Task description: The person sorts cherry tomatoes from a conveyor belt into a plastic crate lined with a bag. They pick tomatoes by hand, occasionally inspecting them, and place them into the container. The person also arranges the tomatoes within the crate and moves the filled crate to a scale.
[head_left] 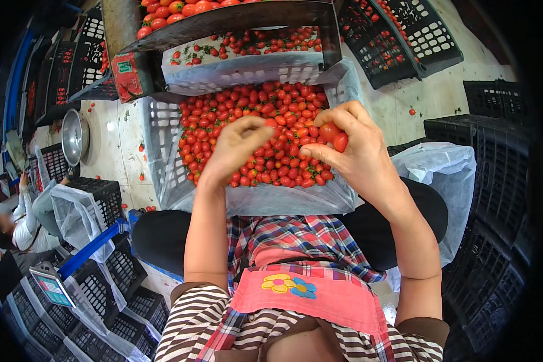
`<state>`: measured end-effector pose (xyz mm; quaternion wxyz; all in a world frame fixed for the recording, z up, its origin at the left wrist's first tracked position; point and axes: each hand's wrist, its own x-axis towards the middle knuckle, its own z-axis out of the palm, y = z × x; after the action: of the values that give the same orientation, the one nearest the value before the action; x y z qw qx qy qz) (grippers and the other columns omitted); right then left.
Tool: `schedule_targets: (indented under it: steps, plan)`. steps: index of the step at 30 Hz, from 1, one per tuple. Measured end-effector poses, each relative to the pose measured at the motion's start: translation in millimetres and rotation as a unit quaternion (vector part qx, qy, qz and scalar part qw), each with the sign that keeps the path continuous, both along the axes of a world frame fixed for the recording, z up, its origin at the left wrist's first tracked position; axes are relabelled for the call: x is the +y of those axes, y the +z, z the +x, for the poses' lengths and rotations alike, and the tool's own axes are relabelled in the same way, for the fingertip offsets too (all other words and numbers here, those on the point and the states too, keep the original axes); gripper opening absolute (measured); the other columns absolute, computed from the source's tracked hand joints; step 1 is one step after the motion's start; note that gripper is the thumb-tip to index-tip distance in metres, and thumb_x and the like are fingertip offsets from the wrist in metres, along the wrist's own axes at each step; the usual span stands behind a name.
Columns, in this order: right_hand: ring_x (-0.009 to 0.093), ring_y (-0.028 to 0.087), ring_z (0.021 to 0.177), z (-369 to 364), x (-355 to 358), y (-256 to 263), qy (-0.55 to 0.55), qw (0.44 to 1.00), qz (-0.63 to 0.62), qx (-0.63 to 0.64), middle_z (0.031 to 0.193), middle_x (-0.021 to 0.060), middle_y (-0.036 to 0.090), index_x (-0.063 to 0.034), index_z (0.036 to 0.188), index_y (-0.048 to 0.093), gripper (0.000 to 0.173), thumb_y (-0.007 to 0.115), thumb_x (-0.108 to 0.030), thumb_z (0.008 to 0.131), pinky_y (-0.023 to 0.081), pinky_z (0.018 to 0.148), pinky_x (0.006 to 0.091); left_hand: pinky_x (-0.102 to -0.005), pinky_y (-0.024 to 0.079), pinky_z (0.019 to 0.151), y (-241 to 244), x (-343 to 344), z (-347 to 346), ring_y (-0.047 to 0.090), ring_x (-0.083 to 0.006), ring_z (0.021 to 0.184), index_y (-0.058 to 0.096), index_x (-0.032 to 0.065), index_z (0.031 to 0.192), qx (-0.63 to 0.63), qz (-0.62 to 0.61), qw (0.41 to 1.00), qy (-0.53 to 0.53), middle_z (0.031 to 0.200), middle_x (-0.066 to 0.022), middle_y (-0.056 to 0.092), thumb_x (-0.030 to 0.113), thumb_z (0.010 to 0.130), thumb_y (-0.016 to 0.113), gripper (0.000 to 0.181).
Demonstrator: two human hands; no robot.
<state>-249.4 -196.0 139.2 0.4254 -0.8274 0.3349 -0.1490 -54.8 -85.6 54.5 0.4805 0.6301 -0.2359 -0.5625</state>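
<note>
My right hand (359,140) curls around a couple of cherry tomatoes (340,142), with its thumb and forefinger apart. To its left, my left hand (240,147) hovers over the crate, blurred, its fingers bent towards the thumb. A red tomato (270,123) shows at those fingertips, but I cannot tell whether it is gripped or lies behind them. Below both hands, a heap of small red tomatoes (258,163) fills the bottom of a plastic crate lined with thin white sheeting (289,199). Some tomatoes bear green stalks.
A metal-sided tray of larger tomatoes (163,13) stands above the crate's far end. A steel bowl (74,137) and loose tomatoes (141,148) are on the tiled floor at left. Black crates (497,167) stack at right. A weighing scale display (52,285) and another person (31,231) are at left.
</note>
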Motion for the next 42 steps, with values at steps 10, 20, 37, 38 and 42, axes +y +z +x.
schedule_targets:
  steps: [10, 20, 37, 38, 42]
  plan:
    - [0.027, 0.058, 0.082, -3.5, 2.2, -1.8, 0.027, 0.999, -0.026, -0.007, 0.096, 0.0142, 0.052, -0.0013, 0.102, 0.063, 0.036, 0.078, -0.012, 0.072, 0.051, 0.070, 0.0342, -0.0262, 0.047, 0.078, 11.5, -5.8, -14.3, 0.061, -0.0113, 0.090, 0.064, 0.0018, 0.111, 0.070, -0.019, 0.997, -0.018, 0.100, -0.0074, 0.067, 0.035, 0.093, 0.059, 0.038]
    - [0.021, 0.058, 0.085, -4.0, -9.3, 26.5, -0.077, 0.994, -0.023, -0.069, 0.094, 0.0102, 0.055, -0.0035, 0.098, 0.066, 0.031, 0.080, -0.014, 0.073, 0.049, 0.075, 0.0301, -0.0723, 0.023, 0.099, -157.0, -11.9, 44.9, -0.001, -0.0523, 0.138, 0.023, 0.0313, 0.148, -0.348, 0.378, 0.849, 0.119, 0.156, -0.0163, 0.003, 0.072, 0.074, 0.054, 0.090]
    - [0.017, 0.057, 0.087, 10.5, -17.5, 24.9, -0.090, 0.993, -0.040, -0.058, 0.096, 0.0078, 0.058, -0.0013, 0.097, 0.064, 0.027, 0.076, -0.011, 0.075, 0.046, 0.078, 0.0280, -0.0707, 0.019, 0.102, -116.0, -43.8, -125.6, 0.032, -0.0396, 0.126, 0.067, 0.0154, 0.111, -0.475, 0.017, 0.821, -0.315, 0.132, -0.0070, 0.043, 0.047, 0.069, 0.068, 0.053]
    - [0.018, 0.058, 0.086, 8.4, -18.8, 22.5, -0.097, 0.993, -0.038, -0.063, 0.094, 0.0086, 0.058, -0.0013, 0.096, 0.065, 0.028, 0.077, -0.012, 0.074, 0.048, 0.077, 0.0285, -0.0707, 0.019, 0.102, -117.2, -37.0, -119.1, 0.032, -0.0390, 0.126, 0.067, 0.0159, 0.111, -0.473, 0.005, 0.797, -0.375, 0.131, -0.0061, 0.044, 0.047, 0.069, 0.069, 0.052]
    - [0.018, 0.058, 0.083, 9.0, -18.5, 22.2, -0.099, 0.991, -0.040, -0.077, 0.092, 0.0091, 0.057, -0.0016, 0.096, 0.066, 0.029, 0.079, -0.015, 0.074, 0.049, 0.075, 0.0289, -0.0673, 0.019, 0.105, -105.3, -0.2, -80.9, 0.031, -0.0360, 0.130, 0.070, 0.0205, 0.106, -0.492, -0.016, 0.646, -0.584, 0.129, -0.0022, 0.046, 0.047, 0.071, 0.069, 0.043]
